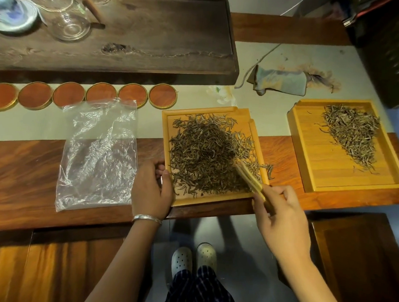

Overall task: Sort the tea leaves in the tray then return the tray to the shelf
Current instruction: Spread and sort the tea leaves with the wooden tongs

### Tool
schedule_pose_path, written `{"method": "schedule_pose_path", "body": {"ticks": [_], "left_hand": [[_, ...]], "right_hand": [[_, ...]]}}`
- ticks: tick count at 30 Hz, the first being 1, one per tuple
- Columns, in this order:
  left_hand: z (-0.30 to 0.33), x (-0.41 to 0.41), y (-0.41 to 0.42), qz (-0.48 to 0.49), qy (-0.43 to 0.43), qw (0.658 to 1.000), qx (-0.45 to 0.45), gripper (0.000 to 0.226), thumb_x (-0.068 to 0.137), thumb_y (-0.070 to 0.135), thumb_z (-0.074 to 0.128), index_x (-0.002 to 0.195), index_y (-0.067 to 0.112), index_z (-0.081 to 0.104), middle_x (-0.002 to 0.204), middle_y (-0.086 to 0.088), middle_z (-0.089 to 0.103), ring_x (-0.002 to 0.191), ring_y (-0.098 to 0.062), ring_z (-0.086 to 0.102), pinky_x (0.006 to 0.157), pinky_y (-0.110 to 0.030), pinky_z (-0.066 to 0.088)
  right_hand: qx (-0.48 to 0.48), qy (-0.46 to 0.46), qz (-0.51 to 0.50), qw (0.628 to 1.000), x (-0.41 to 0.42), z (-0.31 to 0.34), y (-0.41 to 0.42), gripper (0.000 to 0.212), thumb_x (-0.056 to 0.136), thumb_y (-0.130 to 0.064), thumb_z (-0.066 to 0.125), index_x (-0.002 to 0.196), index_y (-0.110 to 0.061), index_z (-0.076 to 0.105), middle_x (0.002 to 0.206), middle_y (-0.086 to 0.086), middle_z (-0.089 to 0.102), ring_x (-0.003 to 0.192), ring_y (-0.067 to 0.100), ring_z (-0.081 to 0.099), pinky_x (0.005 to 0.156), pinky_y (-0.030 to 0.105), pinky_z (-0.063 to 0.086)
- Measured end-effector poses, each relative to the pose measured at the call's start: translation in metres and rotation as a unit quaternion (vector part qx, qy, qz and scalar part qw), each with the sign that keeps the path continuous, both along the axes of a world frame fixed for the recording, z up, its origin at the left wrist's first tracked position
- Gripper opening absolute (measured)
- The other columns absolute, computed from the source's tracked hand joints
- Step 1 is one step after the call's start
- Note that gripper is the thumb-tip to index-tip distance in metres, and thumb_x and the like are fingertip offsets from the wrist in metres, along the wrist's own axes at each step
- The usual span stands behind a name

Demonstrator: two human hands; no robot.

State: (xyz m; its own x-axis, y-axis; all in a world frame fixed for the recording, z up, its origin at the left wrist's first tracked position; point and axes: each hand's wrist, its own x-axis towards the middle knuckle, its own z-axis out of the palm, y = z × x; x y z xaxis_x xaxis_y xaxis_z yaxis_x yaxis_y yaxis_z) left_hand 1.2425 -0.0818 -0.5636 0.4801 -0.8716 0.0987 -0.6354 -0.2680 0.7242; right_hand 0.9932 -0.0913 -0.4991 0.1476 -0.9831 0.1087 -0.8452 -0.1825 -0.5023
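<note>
Tea room or tea shop work table. Long polished reddish wooden table (pixel 31 172) with a pale cloth runner (pixel 279 62). Dark slab-wood tea-serving tray (pixel 154 33) at the far side holds a clear glass pitcher (pixel 69 17) and a blue-and-white porcelain lidded cup (pixel 9 7). Row of six round red-brown wooden coasters (pixel 81 95). Two shallow yellow bamboo trays (pixel 319 180) with loose dried tea leaves (pixel 203 151). Crumpled tea cloth (pixel 280 82).

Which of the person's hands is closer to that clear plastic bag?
Left. The left hand grips the tray's left edge, right beside the bag. The right hand holds tweezers across the tray, farther off.
</note>
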Motion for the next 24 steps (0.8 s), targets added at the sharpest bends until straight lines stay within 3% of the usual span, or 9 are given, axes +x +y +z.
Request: {"method": "schedule_pose_path", "body": {"ticks": [4, 9, 12, 14, 20, 24], "left_hand": [[0.001, 0.000, 0.000, 0.003, 0.002, 1.000, 0.001, 0.018, 0.087, 0.025, 0.045, 0.099, 0.016, 0.054, 0.087, -0.001, 0.058, 0.075, -0.015, 0.054, 0.060, -0.028, 0.040], [0.003, -0.001, 0.000, 0.001, 0.005, 1.000, 0.000, 0.018, 0.087, 0.024, 0.045, 0.101, 0.016, 0.054, 0.087, 0.002, 0.057, 0.075, -0.013, 0.054, 0.059, -0.025, 0.041], [0.003, -0.001, 0.000, 0.000, 0.006, 1.000, -0.001, 0.018, 0.087, 0.025, 0.044, 0.100, 0.017, 0.054, 0.086, 0.003, 0.056, 0.074, -0.012, 0.053, 0.058, -0.018, 0.035], [0.003, -0.001, 0.000, 0.001, 0.007, 1.000, 0.002, 0.019, 0.087, 0.025, 0.044, 0.100, 0.017, 0.054, 0.086, 0.002, 0.057, 0.074, -0.012, 0.053, 0.058, -0.020, 0.036], [0.004, -0.001, 0.000, 0.001, 0.004, 1.000, 0.004, 0.019, 0.087, 0.025, 0.045, 0.101, 0.016, 0.054, 0.087, 0.003, 0.056, 0.074, -0.010, 0.051, 0.058, -0.014, 0.033], [0.004, -0.001, -0.001, 0.004, 0.006, 1.000, 0.003, 0.021, 0.087, 0.024, 0.045, 0.102, 0.014, 0.055, 0.086, 0.005, 0.055, 0.074, -0.009, 0.051, 0.059, -0.011, 0.031]], "right_hand": [[0.023, 0.011, 0.033, 0.999, 0.030, -0.003, 0.009, 0.025, 0.088, -0.029, 0.058, 0.108, -0.017, 0.067, 0.097, 0.001, 0.055, 0.051, 0.024, 0.057, 0.038, 0.035, 0.048], [0.024, 0.000, 0.080, 0.996, 0.050, -0.010, 0.017, 0.018, 0.086, -0.020, 0.065, 0.102, -0.012, 0.068, 0.092, 0.005, 0.056, 0.053, 0.026, 0.058, 0.036, 0.033, 0.046], [0.014, 0.008, 0.066, 0.998, 0.047, -0.010, 0.017, 0.023, 0.090, -0.028, 0.056, 0.106, -0.015, 0.067, 0.095, 0.002, 0.054, 0.051, 0.025, 0.057, 0.034, 0.033, 0.045], [0.019, 0.016, 0.038, 0.999, 0.046, -0.008, 0.015, 0.026, 0.091, -0.033, 0.054, 0.107, -0.017, 0.067, 0.097, 0.000, 0.054, 0.049, 0.025, 0.057, 0.034, 0.033, 0.045], [0.018, 0.017, 0.100, 0.995, 0.057, -0.009, 0.017, 0.019, 0.082, -0.015, 0.069, 0.101, -0.010, 0.068, 0.091, 0.007, 0.058, 0.049, 0.027, 0.058, 0.032, 0.034, 0.045], [0.007, 0.021, 0.048, 0.999, 0.056, -0.009, 0.012, 0.023, 0.083, -0.021, 0.068, 0.104, -0.014, 0.068, 0.094, 0.005, 0.056, 0.049, 0.027, 0.059, 0.034, 0.034, 0.048]]}}
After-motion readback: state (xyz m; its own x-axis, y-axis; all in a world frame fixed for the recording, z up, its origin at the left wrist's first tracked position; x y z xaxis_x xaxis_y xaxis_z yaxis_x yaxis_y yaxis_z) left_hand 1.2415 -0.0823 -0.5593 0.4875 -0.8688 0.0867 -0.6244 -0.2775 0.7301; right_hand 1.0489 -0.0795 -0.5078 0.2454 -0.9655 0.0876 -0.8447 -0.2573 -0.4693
